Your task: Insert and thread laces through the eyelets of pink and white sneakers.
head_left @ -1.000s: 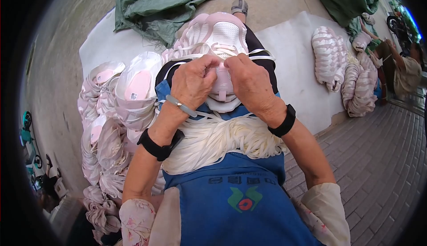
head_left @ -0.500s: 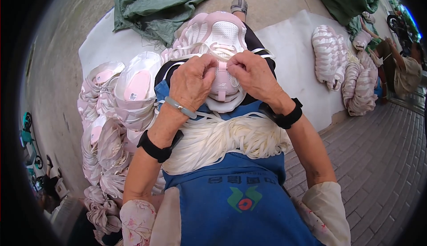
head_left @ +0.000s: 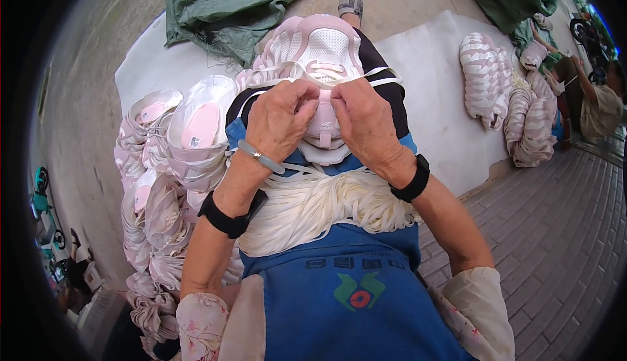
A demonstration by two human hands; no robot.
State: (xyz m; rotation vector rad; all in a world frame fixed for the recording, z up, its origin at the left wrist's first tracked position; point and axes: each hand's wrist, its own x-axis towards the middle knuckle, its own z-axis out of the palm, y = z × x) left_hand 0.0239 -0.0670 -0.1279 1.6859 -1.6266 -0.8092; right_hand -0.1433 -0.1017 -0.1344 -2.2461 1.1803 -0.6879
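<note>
A pink and white shoe upper (head_left: 330, 42) lies across my lap, toe away from me, its padded pink tongue (head_left: 323, 124) toward me. My left hand (head_left: 282, 118) is closed at the left side of the tongue, thumb and forefinger pinched on the white shoelace (head_left: 380, 71). Opposite it, my right hand (head_left: 367, 116) pinches the lace at the right side. The fingertips hide the upper lace holes. Loose lace loops out over both sides of the upper. A thick bundle of cream laces (head_left: 326, 204) rests on my blue apron (head_left: 339, 282).
Stacked pink and white uppers (head_left: 201, 126) fill my left side. More bundled uppers (head_left: 484, 80) lie on a white sheet (head_left: 431, 99) to the right. Green tarp (head_left: 228, 8) is heaped ahead. Another person (head_left: 597, 103) sits at the far right.
Both hands remain at the tongue, the lace pinched. My right hand and wrist have shifted slightly left and down, and the lacing over the tongue looks drawn flatter.
</note>
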